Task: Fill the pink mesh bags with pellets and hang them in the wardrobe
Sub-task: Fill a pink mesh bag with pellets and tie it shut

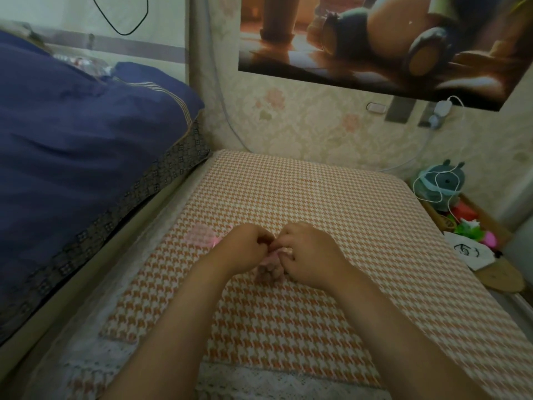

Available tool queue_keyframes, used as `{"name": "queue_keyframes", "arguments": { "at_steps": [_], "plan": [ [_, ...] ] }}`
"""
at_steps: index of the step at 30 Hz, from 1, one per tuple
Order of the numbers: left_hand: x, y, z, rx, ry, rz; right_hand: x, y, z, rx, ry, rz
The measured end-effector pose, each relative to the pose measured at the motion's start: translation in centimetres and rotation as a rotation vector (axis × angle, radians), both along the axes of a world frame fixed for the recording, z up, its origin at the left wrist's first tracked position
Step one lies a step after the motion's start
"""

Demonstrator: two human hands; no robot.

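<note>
A: While the two hands meet over the middle of the cloth, the left hand (245,249) and the right hand (311,255) both have their fingers curled in. They are pinching the top of a small, bulging pink mesh bag (269,271), which sits on the surface at six o'clock of the knuckles.

B: That reads as the closing step. The bag looks lumpy, but the blur hides whether pellets are inside.

A: To do it well, the person should keep the bag seated on the cloth and draw the neck shut evenly, one side towards nine o'clock and the other towards three, so nothing rolls out of the mouth.

B: They should also leave enough of a loop at the top to hang it later.

A: A second, flat pink mesh bag (202,235) lies at nine o'clock of the left hand, just beside it. It looks unfilled.

B: On to the surface. It's an orange-and-white houndstooth fabric pad (317,192) with white lace edging (259,379) at six o'clock.

A: And the room has a rumpled navy blue quilt (72,140) at ten o'clock and a dark cartoon poster (375,39) on floral wallpaper at one o'clock. There's a teal plush toy (441,183) at three o'clock.

B: No wardrobe is in view.
</note>
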State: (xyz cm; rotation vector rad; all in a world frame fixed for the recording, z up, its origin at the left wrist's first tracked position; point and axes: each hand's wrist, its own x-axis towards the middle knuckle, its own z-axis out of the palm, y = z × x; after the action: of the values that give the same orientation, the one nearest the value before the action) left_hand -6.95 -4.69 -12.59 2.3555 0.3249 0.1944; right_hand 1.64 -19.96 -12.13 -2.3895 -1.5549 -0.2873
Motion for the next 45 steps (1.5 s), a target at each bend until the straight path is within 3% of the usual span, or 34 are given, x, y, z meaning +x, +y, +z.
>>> {"name": "queue_keyframes", "arguments": {
  "at_steps": [6,10,14,20,28,34,41,45],
  "plan": [
    [0.0,0.0,0.5,0.046,-0.022,-0.006,0.0,0.1,0.6,-0.055,-0.039,-0.015],
    [-0.2,0.0,0.6,0.076,-0.027,0.007,1.0,-0.4,0.9,0.008,0.139,-0.046],
    [-0.4,-0.2,0.4,0.053,0.015,0.011,3.6,-2.0,0.0,0.167,0.280,-0.242],
    [-0.1,-1.2,0.3,0.084,0.040,0.060,6.2,-3.1,-3.6,0.070,0.363,-0.420],
    [0.0,-0.4,0.8,0.116,0.020,0.045,7.7,-0.9,-6.3,-0.026,0.222,-0.375],
    [0.0,-0.1,0.2,0.074,0.025,-0.003,8.2,-1.0,-6.1,-0.002,0.265,-0.423],
    [0.0,0.3,-0.2,0.036,0.031,0.014,4.7,-0.7,-1.9,0.304,0.482,-0.255],
    [-0.3,0.1,-0.5,0.015,0.011,0.018,1.1,0.3,0.1,0.342,0.510,-0.134]
  ]
}}
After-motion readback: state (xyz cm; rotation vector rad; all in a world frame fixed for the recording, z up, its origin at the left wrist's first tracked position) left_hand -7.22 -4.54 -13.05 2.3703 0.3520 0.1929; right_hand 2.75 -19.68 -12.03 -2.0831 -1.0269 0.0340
